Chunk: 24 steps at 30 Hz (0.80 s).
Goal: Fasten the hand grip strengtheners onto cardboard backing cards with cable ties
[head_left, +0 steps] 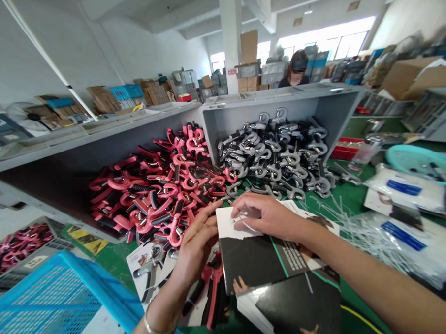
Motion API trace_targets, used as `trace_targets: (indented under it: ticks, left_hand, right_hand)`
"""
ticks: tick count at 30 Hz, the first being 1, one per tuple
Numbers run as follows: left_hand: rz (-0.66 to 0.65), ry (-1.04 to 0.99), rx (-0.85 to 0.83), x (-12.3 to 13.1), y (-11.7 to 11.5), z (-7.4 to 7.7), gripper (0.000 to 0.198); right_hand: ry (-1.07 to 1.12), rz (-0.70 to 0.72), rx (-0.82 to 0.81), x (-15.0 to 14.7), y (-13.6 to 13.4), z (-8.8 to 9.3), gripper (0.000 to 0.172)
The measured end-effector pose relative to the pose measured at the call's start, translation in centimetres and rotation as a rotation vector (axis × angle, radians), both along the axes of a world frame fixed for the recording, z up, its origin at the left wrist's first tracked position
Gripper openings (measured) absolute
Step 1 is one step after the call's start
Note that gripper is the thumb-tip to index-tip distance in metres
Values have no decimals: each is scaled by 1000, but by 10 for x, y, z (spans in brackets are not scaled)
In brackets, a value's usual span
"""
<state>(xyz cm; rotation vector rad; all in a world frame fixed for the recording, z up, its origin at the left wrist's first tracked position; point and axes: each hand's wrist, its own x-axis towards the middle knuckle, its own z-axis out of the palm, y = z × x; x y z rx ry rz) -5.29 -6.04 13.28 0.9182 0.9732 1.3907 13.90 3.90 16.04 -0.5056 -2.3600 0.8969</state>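
A stack of printed cards (pixel 252 262), black with white tops, lies in front of me. My right hand (pixel 267 215) rests on the upper card, its thumb and bent fingers closing near the slot in the white part. My left hand (pixel 199 237) is upright along the stack's left edge, fingers stretched out and touching the cards' side. Below my left wrist, a grey hand grip (pixel 152 272) and a red hand grip (pixel 213 287) lie on other cards. Behind the hands are heaps of red hand grips (pixel 170 179) and grey hand grips (pixel 275 154).
Grey crates (pixel 285 93) lie on their sides behind the heaps. A blue basket (pixel 51 292) stands at lower left. White cable ties (pixel 375 242), plastic packs (pixel 407 187) and a turquoise tray (pixel 423 158) lie at right. A person (pixel 297 69) is beyond the crates.
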Motion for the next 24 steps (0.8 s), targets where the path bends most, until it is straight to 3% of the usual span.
trace_targets:
  ticks: [3, 7, 10, 14, 18, 21, 23, 24]
  left_hand:
    - [101, 109, -4, 2, 1, 2, 42]
    - [112, 290, 51, 3, 10, 4, 37]
    - [33, 344, 39, 1, 21, 8, 42]
    - [-166, 297, -128, -3, 32, 12, 52]
    - [-156, 242, -158, -2, 31, 14, 51]
    - [34, 149, -147, -1, 12, 17, 51]
    - [102, 111, -195, 0, -7, 18, 57]
    - [77, 112, -255, 0, -16, 18, 60]
  right_hand:
    - [49, 80, 27, -1, 0, 0, 8]
    - [80, 118, 69, 0, 0, -1, 8]
    - [87, 84, 103, 5, 2, -2, 11]
    - [122, 36, 96, 9, 1, 5, 9]
    - [181, 38, 95, 28, -2, 16, 10]
    - [321, -260, 71, 75, 12, 4, 23]
    - [385, -562, 60, 119, 31, -18, 29]
    - [326, -703, 62, 141, 42, -34, 32]
